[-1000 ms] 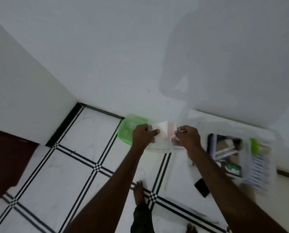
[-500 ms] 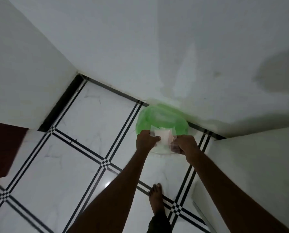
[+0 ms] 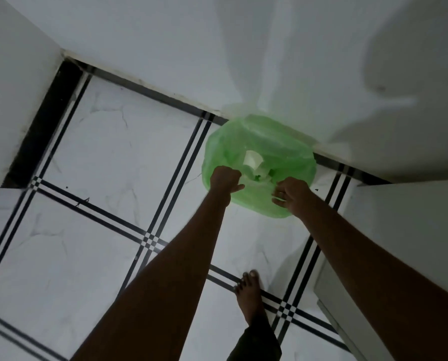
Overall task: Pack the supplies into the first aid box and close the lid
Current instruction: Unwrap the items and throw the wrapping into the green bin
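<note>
Where no writing shows: both hands (image 3: 225,181) (image 3: 290,195) over green-lined bin (image 3: 259,142).

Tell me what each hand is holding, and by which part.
Left hand is closed in a fist, contents not visible. Right hand is open, holding nothing. Both are over the green bag.

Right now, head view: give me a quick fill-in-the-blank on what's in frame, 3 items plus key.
1. The bin liner below the hands is ____ in colour.
2. The left hand is closed in a fist, while the fingers of the right hand are ____.
3. The bare foot stands on a floor of white tiles with ____ lines.

Missing words: green; spread open; black
</note>
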A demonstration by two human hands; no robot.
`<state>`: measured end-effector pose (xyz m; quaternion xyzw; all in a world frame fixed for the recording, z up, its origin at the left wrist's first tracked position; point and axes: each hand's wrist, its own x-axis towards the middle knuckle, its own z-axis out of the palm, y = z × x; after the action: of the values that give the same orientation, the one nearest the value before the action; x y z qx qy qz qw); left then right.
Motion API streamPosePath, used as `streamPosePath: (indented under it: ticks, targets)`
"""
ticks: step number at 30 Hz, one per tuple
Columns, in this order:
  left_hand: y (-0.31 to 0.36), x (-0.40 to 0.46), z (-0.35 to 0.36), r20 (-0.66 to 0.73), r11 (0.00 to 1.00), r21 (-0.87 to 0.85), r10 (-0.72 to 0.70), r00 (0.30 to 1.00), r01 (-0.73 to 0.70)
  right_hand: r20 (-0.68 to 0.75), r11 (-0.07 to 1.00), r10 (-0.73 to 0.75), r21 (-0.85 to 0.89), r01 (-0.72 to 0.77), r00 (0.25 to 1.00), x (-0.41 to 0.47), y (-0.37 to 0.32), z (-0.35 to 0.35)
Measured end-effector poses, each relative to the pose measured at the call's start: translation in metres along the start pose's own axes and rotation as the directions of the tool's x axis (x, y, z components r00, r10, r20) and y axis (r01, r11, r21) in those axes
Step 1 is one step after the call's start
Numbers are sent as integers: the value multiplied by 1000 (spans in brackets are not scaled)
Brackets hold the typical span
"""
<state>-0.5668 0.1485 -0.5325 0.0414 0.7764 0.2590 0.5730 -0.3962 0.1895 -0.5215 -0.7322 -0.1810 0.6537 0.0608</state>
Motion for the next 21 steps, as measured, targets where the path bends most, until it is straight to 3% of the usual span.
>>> streamPosePath:
  ticks: [3,8,13,18,21]
  targets:
    - [3,-32,-11,11,993,-111,29,1000,-27,-21,998,-60,9,60,998,-25,-1,-18]
    - [10,-146,-12,-33,978,-39,206,978,-207,16,990,-138,13,138,990,-116,1,-49]
    - [30,-272,16,20,926,48,374,927,-375,-29,930,-361,-86,357,932,-229,-2,-106]
    - [43,-401,78,76,861,-29,509,858,-508,-129,803,-596,-128,582,793,-351,-2,-204]
    - [36,-486,135,150,819,-111,574,805,-563,-194,666,-746,-217,714,637,-418,12,-288]
